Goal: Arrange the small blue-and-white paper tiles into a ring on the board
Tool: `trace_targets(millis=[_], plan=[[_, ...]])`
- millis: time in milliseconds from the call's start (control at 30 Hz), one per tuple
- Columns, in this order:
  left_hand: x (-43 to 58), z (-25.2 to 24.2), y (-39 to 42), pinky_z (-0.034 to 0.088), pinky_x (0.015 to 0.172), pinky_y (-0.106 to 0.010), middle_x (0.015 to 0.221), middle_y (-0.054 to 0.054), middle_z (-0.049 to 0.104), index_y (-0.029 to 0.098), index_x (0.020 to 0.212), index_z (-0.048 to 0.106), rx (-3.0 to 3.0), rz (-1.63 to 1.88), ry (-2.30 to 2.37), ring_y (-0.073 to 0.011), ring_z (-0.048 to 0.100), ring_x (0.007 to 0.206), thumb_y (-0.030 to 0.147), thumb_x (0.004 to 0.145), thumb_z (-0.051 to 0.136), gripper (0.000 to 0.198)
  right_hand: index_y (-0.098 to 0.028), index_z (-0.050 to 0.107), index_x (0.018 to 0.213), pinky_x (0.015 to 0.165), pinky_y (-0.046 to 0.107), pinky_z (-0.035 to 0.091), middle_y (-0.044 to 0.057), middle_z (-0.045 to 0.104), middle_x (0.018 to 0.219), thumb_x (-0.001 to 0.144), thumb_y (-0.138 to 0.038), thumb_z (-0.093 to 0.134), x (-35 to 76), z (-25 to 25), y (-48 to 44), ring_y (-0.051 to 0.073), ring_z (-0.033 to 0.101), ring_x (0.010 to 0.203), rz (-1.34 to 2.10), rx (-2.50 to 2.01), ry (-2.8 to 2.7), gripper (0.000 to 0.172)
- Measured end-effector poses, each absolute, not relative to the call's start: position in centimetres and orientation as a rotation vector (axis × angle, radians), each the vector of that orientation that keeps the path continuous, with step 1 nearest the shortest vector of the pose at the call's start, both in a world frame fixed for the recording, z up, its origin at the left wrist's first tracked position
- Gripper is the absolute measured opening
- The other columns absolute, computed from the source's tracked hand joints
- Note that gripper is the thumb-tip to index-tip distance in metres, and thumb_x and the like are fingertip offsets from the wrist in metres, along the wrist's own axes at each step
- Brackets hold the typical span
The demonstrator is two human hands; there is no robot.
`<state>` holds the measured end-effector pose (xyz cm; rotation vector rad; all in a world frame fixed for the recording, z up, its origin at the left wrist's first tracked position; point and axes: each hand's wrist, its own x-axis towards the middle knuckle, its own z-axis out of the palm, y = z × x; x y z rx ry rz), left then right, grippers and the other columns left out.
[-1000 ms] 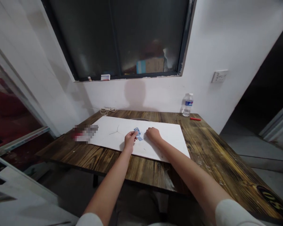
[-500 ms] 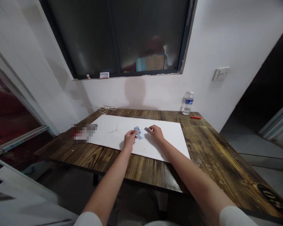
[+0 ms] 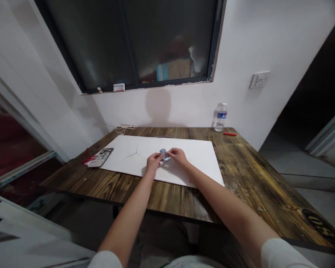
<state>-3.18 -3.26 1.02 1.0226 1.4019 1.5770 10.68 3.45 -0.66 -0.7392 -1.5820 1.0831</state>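
Observation:
Both my hands meet over a white sheet (image 3: 201, 156) on the wooden table (image 3: 240, 175). My left hand (image 3: 153, 163) pinches a small cluster of blue striped pieces (image 3: 163, 155) from the left. My right hand (image 3: 178, 155) closes its fingertips on the same cluster from the right. The pieces are tiny and partly hidden by my fingers. A thin Y-shaped twig or wire (image 3: 135, 153) lies on the sheet to the left of my hands.
A phone (image 3: 102, 156) lies at the sheet's left edge over something red. A water bottle (image 3: 220, 117) and a red pen (image 3: 230, 134) sit at the far right by the wall. A coiled white cord (image 3: 124, 128) lies at the back. A dark window is above.
My right hand picked up a separate blue piece and brought it left to the cluster in my left hand. The camera tilted slightly.

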Motion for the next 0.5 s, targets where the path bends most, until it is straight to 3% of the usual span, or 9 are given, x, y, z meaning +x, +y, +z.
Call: trace_targets(millis=[233, 400, 500], plan=[[-3.2, 1.0, -3.2, 0.030, 0.045, -0.017, 0.062, 0.000, 0.063, 0.016, 0.071, 0.063, 1.021, 1.609, 1.391, -0.0097, 0.057, 0.053, 0.048, 0.051, 0.081, 0.042, -0.017, 0.062, 0.064, 0.058, 0.023, 0.039, -0.001, 0.062, 0.061, 0.077, -0.049, 0.062, 11.0, -0.1, 3.0, 0.012, 0.052, 0.059, 0.890, -0.814, -1.688, 0.035], [-3.3, 1.2, -3.3, 0.028, 0.042, -0.016, 0.056, 0.002, 0.058, 0.017, 0.074, 0.062, 0.903, 1.718, 1.431, -0.0078, 0.052, 0.050, 0.046, 0.055, 0.078, 0.039, -0.020, 0.072, 0.086, 0.075, 0.025, 0.042, 0.004, 0.070, 0.085, 0.084, -0.030, 0.060, 12.2, 0.1, 3.0, 0.016, 0.059, 0.079, 0.574, -1.008, -1.988, 0.016], [-3.4, 1.3, -3.4, 0.027, 0.041, -0.016, 0.055, 0.003, 0.056, 0.017, 0.075, 0.060, 0.861, 1.763, 1.422, -0.0070, 0.051, 0.048, 0.047, 0.056, 0.077, 0.039, -0.022, 0.072, 0.100, 0.081, 0.026, 0.041, 0.007, 0.068, 0.092, 0.085, -0.029, 0.062, 12.6, 0.0, 2.7, 0.017, 0.060, 0.087, 0.388, -1.082, -2.176, 0.019]])
